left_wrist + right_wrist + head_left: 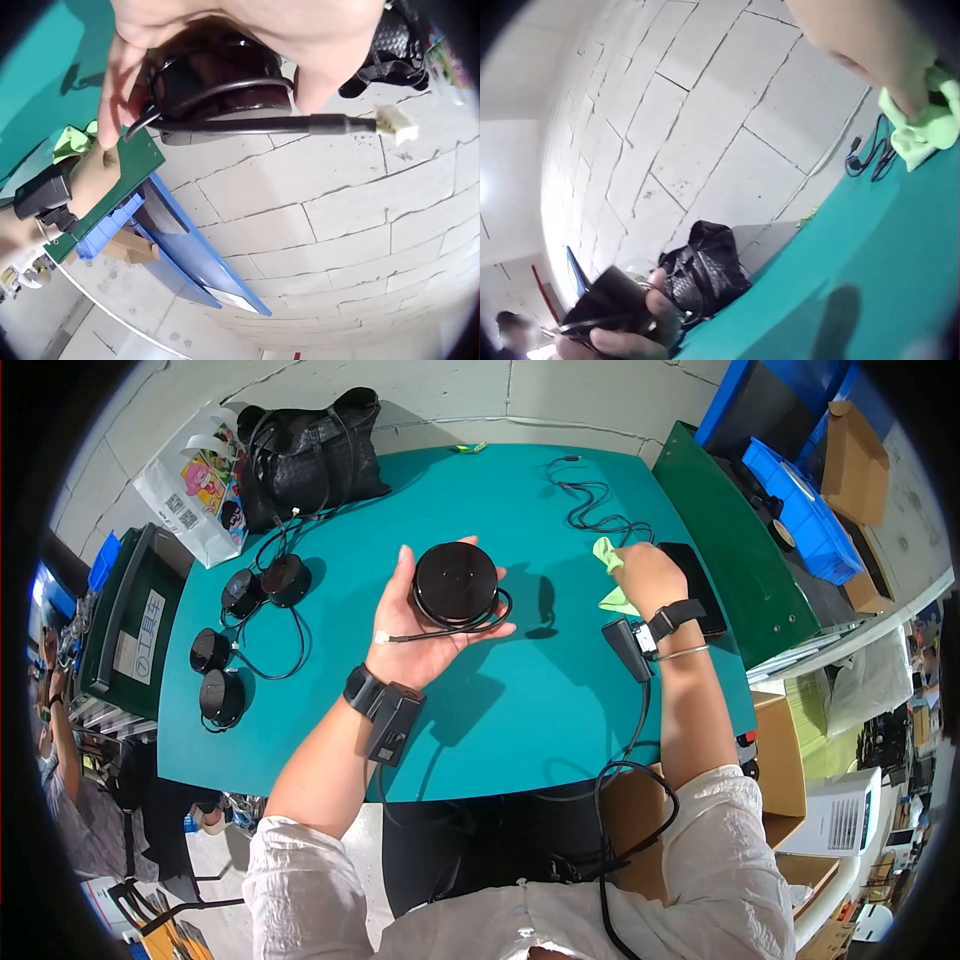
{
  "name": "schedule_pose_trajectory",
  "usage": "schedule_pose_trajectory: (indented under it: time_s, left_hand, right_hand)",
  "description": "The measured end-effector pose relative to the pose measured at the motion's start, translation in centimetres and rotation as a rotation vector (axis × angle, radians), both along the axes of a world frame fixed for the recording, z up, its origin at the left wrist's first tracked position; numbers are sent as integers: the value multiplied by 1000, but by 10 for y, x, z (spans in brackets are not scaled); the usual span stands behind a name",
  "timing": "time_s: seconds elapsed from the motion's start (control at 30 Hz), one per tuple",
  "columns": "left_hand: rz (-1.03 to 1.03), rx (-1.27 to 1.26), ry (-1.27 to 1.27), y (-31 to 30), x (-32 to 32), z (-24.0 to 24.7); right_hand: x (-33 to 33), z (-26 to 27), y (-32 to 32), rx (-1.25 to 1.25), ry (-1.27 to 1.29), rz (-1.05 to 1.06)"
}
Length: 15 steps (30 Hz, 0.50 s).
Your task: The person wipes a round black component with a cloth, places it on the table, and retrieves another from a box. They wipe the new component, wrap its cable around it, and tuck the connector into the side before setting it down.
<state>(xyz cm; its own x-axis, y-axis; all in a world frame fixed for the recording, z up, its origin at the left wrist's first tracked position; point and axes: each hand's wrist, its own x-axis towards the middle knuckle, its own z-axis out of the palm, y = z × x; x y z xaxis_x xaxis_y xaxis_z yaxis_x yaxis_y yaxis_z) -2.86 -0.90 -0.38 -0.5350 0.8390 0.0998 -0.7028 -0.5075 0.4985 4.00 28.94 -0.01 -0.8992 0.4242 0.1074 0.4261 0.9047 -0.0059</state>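
Observation:
My left hand (421, 622), palm up, holds a round, glossy black device (455, 582) above the table, thumb on one side and fingers on the other. The device's black cable (247, 126) wraps round its side and ends in a small white connector (395, 124). On the right of the table, my right hand (652, 578) grips a light green cloth (607, 555), which spills out on both sides of the fingers. Beside that hand lies a flat dark object (708, 595), partly covered by it. In the right wrist view the cloth (924, 135) bunches under the fingers.
Several similar black devices (222, 698) with cables lie at the table's left. A black bag (315, 455) and a white printed bag (195, 495) stand at the back left. A loose dark cable (590, 505) lies at the back right, near a green partition (725, 550) and a blue bin (800, 510).

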Motion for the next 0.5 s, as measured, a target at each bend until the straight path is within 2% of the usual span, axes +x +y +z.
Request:
schedule_pose_trajectory:
  time_s: [0.03,0.13,0.17,0.23,0.27,0.3,0.37,0.43,0.5]
  left_hand:
    - [3,0,-1,0,0,0]
    - [-5,-19,-8,0,0,-3]
    - [-5,-30,-9,1,0,-4]
    - [-7,-40,-10,1,-1,-5]
    - [-19,-22,-9,1,-1,-5]
    - [-31,-3,-8,2,-1,-6]
    - [-37,-5,-11,3,1,-3]
    - [-38,-10,-15,4,3,-1]
    - [-66,-35,-30,4,5,-2]
  right_hand:
    - [0,0,0,0,-1,3]
    - [0,4,1,140,583,301]
    - [-2,6,0,140,583,302]
    - [-4,18,-9,-942,527,159]
    - [-2,19,-15,-1323,527,246]
    - [-2,19,-20,-1321,528,245]
    - [-4,18,-29,-1642,496,282]
    - [1,23,-42,-1753,421,231]
    - [0,20,-53,-1825,477,200]
